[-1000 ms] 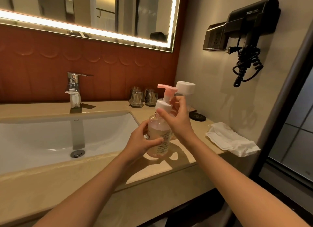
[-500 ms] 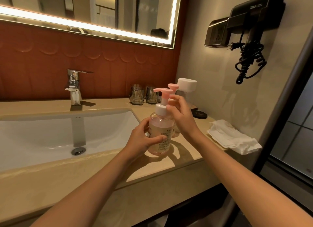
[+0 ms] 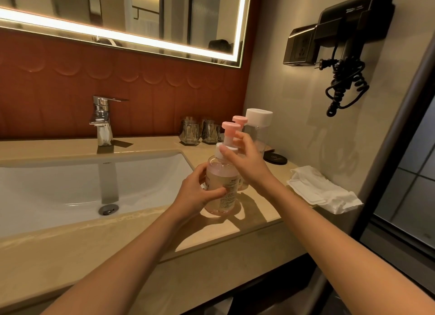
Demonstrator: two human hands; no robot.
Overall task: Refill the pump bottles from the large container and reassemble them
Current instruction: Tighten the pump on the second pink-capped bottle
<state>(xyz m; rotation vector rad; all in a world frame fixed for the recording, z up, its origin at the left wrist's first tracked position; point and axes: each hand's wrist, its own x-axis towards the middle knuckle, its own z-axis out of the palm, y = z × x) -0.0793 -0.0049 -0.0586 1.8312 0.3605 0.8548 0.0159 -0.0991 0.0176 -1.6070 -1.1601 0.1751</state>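
Note:
A clear pump bottle (image 3: 223,185) with pinkish liquid stands on the beige counter (image 3: 254,223), right of the sink. My left hand (image 3: 197,194) wraps around its body. My right hand (image 3: 244,164) grips its white collar; the pink pump head (image 3: 230,127) rises above it. A second pump bottle stands just behind, mostly hidden by my right hand, with only its pink head (image 3: 240,120) and a bit of its base showing. The large clear container (image 3: 257,128) with a white cap stands behind both, near the wall.
White sink basin (image 3: 70,192) with chrome tap (image 3: 102,121) lies to the left. Two faceted glasses (image 3: 200,132) stand by the back wall. A black round coaster (image 3: 275,159) and folded white towel (image 3: 322,192) lie to the right. A hair dryer (image 3: 348,32) hangs on the wall.
The pump head has turned from pointing sideways to facing me, as my right hand twists the collar. The bottle came down onto the counter. The second pump bottle's head came into view.

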